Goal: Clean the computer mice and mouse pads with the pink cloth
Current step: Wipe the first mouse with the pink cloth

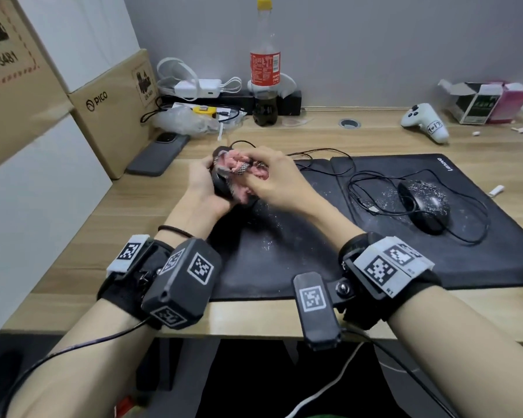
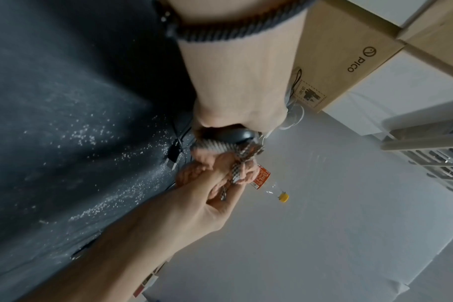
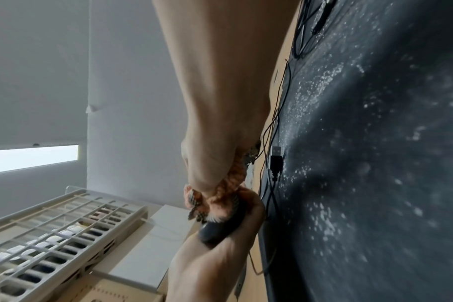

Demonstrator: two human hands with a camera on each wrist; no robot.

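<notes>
Pink cloth (image 1: 241,168), soft and bunched, is being pinched by right hand (image 1: 277,176) fingers; hard, light mouse (image 1: 221,185) is being gripped at its sides by curled left hand (image 1: 201,185).

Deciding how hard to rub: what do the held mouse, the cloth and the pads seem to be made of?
Held mouse: seemingly hard black plastic, smooth with a dull sheen. Pink cloth: soft fuzzy fabric, bunched, with a checked woven strip. Mouse pads: matte black, probably fabric-topped; white specks cling to the surface.
</notes>
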